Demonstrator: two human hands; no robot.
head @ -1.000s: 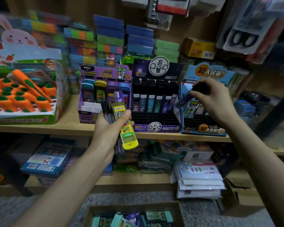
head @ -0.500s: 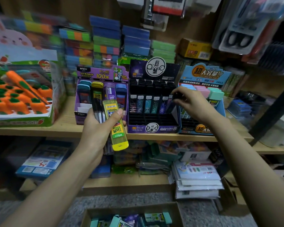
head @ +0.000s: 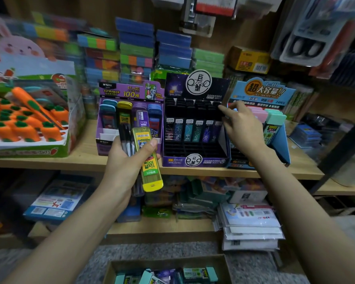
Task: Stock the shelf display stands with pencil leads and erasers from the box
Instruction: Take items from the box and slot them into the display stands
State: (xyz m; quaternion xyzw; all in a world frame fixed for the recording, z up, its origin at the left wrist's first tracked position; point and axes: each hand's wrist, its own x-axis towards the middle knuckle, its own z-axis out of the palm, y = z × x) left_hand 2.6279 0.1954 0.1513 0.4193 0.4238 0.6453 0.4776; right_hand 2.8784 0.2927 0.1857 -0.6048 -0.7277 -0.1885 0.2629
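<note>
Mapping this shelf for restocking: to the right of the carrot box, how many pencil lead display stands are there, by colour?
Purple stand: 1
Black stand: 1
Blue stand: 1
Total: 3

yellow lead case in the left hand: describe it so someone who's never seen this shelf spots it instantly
Find the purple display stand on the wooden shelf, left of the black stand. In front of it the left hand holds a small bundle of cases. The yellow lead case is the frontmost one under the thumb, translucent yellow with a green label, while the others are dark.
</note>
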